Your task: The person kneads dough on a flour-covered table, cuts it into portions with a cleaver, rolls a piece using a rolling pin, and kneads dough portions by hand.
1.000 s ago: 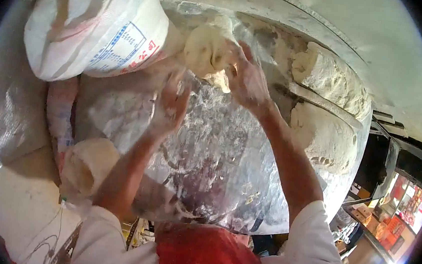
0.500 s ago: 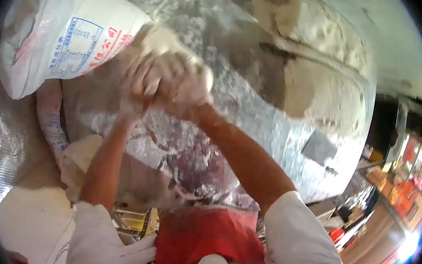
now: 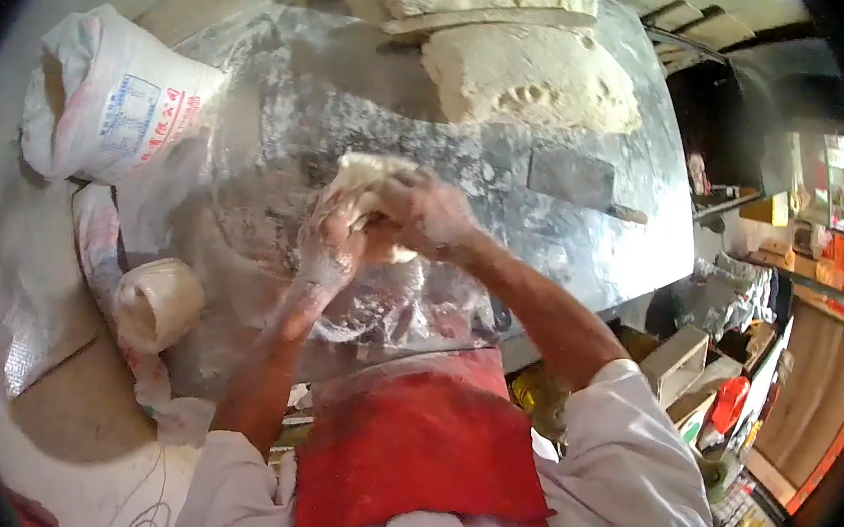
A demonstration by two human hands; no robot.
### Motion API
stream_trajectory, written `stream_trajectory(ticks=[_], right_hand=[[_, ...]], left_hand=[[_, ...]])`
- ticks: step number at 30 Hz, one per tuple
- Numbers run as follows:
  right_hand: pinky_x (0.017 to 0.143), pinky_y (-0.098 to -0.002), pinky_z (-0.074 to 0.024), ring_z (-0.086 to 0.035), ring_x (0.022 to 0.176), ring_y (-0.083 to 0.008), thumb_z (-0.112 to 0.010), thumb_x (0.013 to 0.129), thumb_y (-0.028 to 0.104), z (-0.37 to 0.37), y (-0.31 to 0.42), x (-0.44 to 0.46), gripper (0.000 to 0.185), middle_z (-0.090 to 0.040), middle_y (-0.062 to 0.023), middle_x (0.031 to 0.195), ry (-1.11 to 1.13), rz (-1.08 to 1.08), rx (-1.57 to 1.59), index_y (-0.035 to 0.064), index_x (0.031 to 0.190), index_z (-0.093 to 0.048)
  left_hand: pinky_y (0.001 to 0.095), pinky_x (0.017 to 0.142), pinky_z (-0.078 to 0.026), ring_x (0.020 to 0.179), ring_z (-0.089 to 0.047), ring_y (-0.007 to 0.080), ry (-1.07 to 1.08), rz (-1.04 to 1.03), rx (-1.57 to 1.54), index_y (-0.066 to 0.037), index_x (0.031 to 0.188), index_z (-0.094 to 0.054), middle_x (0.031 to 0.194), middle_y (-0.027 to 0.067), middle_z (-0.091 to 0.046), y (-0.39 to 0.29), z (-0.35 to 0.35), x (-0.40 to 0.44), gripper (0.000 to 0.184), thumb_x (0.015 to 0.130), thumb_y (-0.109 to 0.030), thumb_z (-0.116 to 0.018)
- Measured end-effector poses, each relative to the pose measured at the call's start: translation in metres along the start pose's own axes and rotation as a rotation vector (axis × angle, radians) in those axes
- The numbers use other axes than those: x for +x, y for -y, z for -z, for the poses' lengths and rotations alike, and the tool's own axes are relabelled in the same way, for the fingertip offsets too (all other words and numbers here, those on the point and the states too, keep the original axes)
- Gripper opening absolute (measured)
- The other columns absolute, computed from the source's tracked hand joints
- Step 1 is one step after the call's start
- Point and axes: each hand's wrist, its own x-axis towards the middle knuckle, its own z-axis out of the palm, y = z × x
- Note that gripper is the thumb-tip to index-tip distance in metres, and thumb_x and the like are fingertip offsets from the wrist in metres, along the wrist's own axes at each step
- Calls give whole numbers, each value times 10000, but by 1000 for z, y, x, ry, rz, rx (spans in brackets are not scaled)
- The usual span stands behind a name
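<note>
A lump of pale dough (image 3: 375, 167) is gripped between my two floury hands above the flour-dusted metal worktop (image 3: 285, 111). My left hand (image 3: 332, 231) is closed around its left side, fingers curled over the top. From the right, my right hand (image 3: 431, 212) is closed on the dough too, its fingers bent over the upper surface. Between and below the hands more of the lump shows, and part of it is hidden by the fingers. White flour lies on the worktop just beneath, near the red apron (image 3: 416, 444).
At the back lie large dough slabs (image 3: 534, 78) with a long wooden stick (image 3: 494, 19) between them. A flat grey scraper (image 3: 572, 176) rests to the right. On the left stand a printed white sack (image 3: 120, 102) and a smaller open bag (image 3: 160, 303). Cluttered shelves (image 3: 689, 362) are at right.
My hands were pressed together on the dough beside the sack. Now they grip it from both sides, farther from the sack, and the whole view has shifted.
</note>
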Motion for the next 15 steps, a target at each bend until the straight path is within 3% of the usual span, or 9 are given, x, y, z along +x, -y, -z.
stream_trajectory(ticks=[2,4,5,6,9,11,13,14,15], right_hand=[[1023,-472,-493,-529,1289,-357,-756,828,436,24,-30,-32,573,-542,-95,1430,-152,87,12,251,1342,-585],[1098,-484,-414,-472,1349,-342,-740,851,424,23,-65,-66,572,-522,-80,1454,-146,-82,13,270,1377,-574],[1124,-500,-367,-437,1377,-335,-738,830,436,-8,-94,-84,591,-523,-77,1449,-156,-216,-148,275,1375,-578],[1124,-500,-367,-437,1377,-335,-738,830,436,-20,-104,-84,591,-523,-77,1449,-168,-215,-155,275,1375,-578],[1096,-591,-321,-374,1411,-371,-679,843,535,-41,-128,-81,619,-423,-77,1541,-235,-160,-157,370,1417,-517],[1110,-568,-316,-378,1409,-365,-690,839,508,-37,-96,-89,656,-422,-91,1542,-315,-238,-50,301,1438,-520],[1121,-537,-318,-383,1408,-358,-666,863,534,-64,-87,-105,739,-422,-121,1539,-250,-172,-186,205,1492,-463],[1121,-528,-319,-368,1417,-353,-643,877,570,-78,-83,-115,794,-405,-155,1541,-257,-22,-323,189,1530,-400],[1108,-558,-319,-362,1418,-367,-645,874,573,-89,-69,-122,815,-394,-166,1544,-261,-89,-176,183,1540,-382]], left_hand=[[492,1049,-436,1215,-558,370,-119,-190,-16,-142,1404,-570,1264,151,-627,-46,-12,10,570,844,-70,-647],[491,1047,-443,1229,-555,367,145,-196,-308,-186,1440,-539,1316,128,-609,-46,-63,16,581,876,-181,-676],[506,1045,-443,1250,-542,367,147,-285,154,-196,1472,-498,1388,95,-565,-43,-94,14,625,892,-331,-690],[522,1045,-436,1287,-518,368,235,-281,270,-191,1492,-467,1449,105,-509,-48,-96,21,671,898,-419,-678],[535,1075,-400,1369,-428,362,278,-201,108,-194,1486,-473,1509,115,-427,-59,-65,2,666,896,-417,-686],[526,1099,-366,1398,-385,333,44,-431,280,-200,1478,-481,1509,120,-423,-54,-18,-31,657,893,-410,-693],[553,1141,-314,1441,-349,325,153,-483,358,-197,1465,-495,1534,100,-419,-12,-6,-94,683,855,-344,-765],[550,1145,-299,1450,-334,317,197,-504,376,-211,1474,-490,1545,86,-406,8,6,-131,651,890,-403,-704],[547,1148,-283,1458,-320,309,244,-527,391,-225,1484,-485,1556,73,-393,26,12,-163,628,925,-462,-643]])
